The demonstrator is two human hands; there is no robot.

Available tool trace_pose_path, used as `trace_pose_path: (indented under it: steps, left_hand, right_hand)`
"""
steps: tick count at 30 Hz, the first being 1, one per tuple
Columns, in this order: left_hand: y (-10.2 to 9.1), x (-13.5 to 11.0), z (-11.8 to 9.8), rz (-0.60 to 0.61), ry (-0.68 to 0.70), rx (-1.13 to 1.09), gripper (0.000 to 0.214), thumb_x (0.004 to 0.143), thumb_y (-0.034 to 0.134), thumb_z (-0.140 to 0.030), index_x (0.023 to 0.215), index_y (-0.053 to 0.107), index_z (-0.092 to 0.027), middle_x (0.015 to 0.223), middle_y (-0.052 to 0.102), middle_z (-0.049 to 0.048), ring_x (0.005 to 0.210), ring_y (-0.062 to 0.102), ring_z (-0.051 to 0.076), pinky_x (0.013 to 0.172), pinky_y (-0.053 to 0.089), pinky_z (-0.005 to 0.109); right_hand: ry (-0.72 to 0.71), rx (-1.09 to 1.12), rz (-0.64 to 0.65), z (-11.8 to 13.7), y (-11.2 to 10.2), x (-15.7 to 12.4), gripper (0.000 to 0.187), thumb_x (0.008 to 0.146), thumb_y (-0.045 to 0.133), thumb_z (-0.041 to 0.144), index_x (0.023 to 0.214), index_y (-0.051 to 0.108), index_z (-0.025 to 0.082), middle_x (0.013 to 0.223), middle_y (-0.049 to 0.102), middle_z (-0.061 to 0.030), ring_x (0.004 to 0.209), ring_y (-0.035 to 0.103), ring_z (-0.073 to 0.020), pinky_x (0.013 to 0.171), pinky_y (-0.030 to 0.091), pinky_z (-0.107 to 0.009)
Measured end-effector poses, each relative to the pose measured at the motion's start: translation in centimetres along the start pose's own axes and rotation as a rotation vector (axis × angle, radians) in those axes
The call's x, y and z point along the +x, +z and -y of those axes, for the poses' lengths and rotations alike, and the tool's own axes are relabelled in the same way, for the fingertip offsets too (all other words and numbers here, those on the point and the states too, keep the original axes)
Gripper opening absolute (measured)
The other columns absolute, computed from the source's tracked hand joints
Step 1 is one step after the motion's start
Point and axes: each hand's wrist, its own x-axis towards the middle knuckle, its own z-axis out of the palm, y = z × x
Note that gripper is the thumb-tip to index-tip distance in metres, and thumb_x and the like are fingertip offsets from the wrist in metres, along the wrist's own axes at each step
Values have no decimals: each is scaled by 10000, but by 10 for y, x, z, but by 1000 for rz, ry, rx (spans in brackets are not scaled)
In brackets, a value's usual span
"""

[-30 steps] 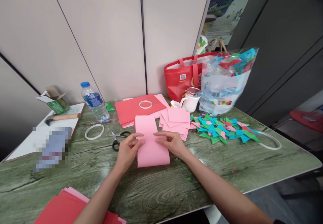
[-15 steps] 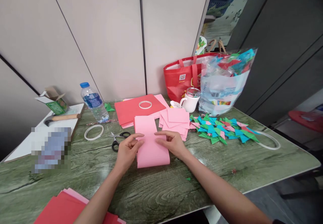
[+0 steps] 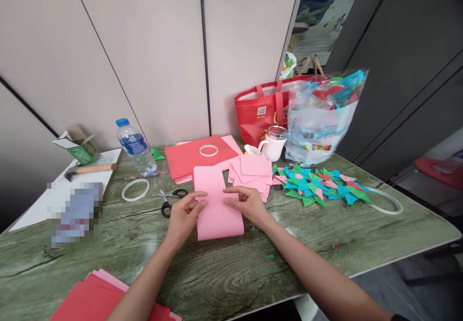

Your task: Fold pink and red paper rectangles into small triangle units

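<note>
I have the pink paper [image 3: 220, 222] between both hands, bent back on itself into a loose loop whose rounded bend faces me. The left hand [image 3: 186, 211] grasps it at its left side and the right hand [image 3: 249, 207] at its right, thumbs on the upper layer and forefingers by its far edge. To fold it well, I'd want that edge level between the two thumbs and the side edges matched before any pressing; the bend looks soft and uncreased, so a skewed layer can probably still be corrected. I'd then pin the edge with one hand and flatten the bend from its middle outward. The scissors [image 3: 167, 200] lie just beyond the left hand, so I'd keep my knuckles off them.

I can't make out whether the fingertips reach between the layers, nor how many sheets lie beneath. The remaining fingers curl out of sight under each hand. Well left of the left hand, something on the worktop [image 3: 307, 244] is pixelated past recognition. The red sheets [image 3: 87, 301] nearer me than the left hand are partly covered by my forearm and cut off below.
</note>
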Motion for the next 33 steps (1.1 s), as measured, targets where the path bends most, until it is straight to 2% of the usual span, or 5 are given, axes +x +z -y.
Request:
trace_pose_path:
  steps: [7, 14, 23, 29, 33]
  left_hand:
    - [1, 0, -1, -17, -10, 8, 340, 684, 620, -398, 910, 630, -144, 430, 396, -70, 405, 301, 64, 421, 221, 187]
    - [1, -1, -5, -2, 26, 104, 272, 712, 595, -358, 876, 633, -145, 432, 298, -83, 427, 252, 66, 439, 193, 197]
    - [3, -1, -3, 74, 10, 102, 245, 702, 599, -350, 841, 647, -154, 437, 291, -78, 419, 237, 69, 426, 158, 203]
    - [0, 0, -10, 170, -89, -101, 559, 700, 623, -371, 1193, 463, -162, 487, 433, -76, 435, 379, 72, 439, 259, 174]
    - [1, -1, -12, 261, -196, -358, 712, 641, 680, -395, 1253, 393, -172, 844, 651, 76, 726, 592, 171, 627, 450, 255]
  right_hand:
    - [-28, -35, -23, -3, -1, 2, 281, 614, 694, 381, 811, 701, 181, 427, 362, 63, 422, 270, -67, 401, 207, -213]
    - [27, 61, 59, -3, -2, 2, 218, 673, 650, 351, 786, 682, 167, 686, 643, -14, 556, 514, -108, 509, 374, -225]
    - [1, -67, 152, 1, -1, -1, 221, 700, 616, 357, 739, 696, 155, 735, 683, -39, 649, 583, -154, 586, 426, -259]
    - [0, -27, 37, -1, 0, 1, 230, 672, 633, 378, 681, 676, 153, 656, 664, -16, 574, 547, -133, 534, 403, -245]
    - [2, 89, -166, -6, -1, 4, 244, 666, 638, 385, 687, 661, 143, 637, 652, -25, 565, 538, -133, 533, 399, -249]
